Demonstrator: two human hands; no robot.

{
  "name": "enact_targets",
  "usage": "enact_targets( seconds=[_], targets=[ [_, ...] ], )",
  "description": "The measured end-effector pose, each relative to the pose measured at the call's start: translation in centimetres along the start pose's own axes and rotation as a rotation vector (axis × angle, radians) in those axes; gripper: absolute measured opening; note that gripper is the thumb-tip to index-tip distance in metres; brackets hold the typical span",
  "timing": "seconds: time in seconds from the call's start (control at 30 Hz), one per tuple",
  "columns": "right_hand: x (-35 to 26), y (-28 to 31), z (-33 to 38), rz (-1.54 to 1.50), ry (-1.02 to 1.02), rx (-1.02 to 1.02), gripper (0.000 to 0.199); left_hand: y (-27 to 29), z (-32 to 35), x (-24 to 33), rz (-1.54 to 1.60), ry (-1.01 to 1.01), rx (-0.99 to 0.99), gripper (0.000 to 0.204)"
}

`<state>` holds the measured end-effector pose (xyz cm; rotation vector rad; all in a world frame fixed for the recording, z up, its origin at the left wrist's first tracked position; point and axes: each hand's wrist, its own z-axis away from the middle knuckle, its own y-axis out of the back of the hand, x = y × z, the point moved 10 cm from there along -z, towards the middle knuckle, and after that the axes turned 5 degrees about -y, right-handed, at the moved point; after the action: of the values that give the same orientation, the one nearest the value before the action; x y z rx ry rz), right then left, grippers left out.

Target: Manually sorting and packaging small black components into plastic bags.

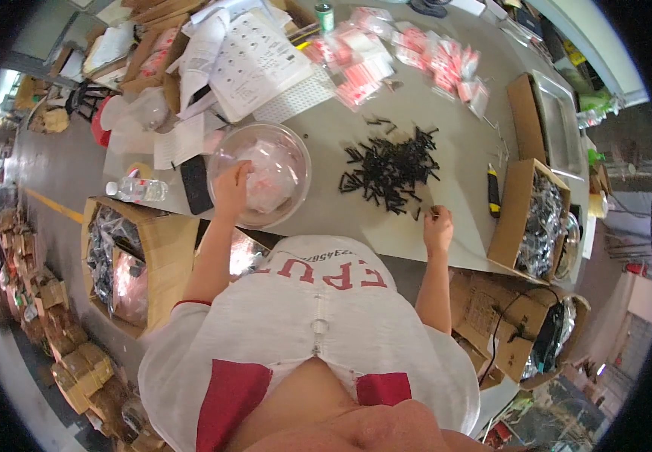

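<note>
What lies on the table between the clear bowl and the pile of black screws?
In the head view, the stretch of grey table between the clear bowl and the pile of black screws is bare.

Water bottle (136, 189) lying at 9 o'clock, paper sheets (247, 64) up at 11, open cardboard box (531, 218) of metal parts at 3.
</note>
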<state>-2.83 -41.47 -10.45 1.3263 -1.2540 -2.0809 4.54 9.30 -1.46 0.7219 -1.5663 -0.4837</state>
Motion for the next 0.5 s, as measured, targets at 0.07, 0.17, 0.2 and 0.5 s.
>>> enact_targets(
  seconds=[0.07, 0.17, 0.2, 0.5],
  targets=[
    [-0.5, -0.5, 0.7, 0.013, -0.046, -0.008, 0.019, -0.4, -0.3, 0.7, 0.18, 0.061, -0.043, 0.018],
    [-1.8, -0.9, 1.6, 0.08, -0.054, -0.032, 0.021, -2.0, -0.7, 1.1, 0.341, -0.008, -0.04, 0.013],
    [-1.9, -1.5, 1.6, 0.134, 0.003, -0.012, 0.023, -2.4, -0.5, 1.1, 0.346, -0.01, -0.044, 0.013],
    [-5.3, -1.9, -0.3, 0.125, 0.328, 0.098, 0.024, -9.3, 2.2, 6.2, 0.476, 0.033, -0.324, 0.016]
  ],
)
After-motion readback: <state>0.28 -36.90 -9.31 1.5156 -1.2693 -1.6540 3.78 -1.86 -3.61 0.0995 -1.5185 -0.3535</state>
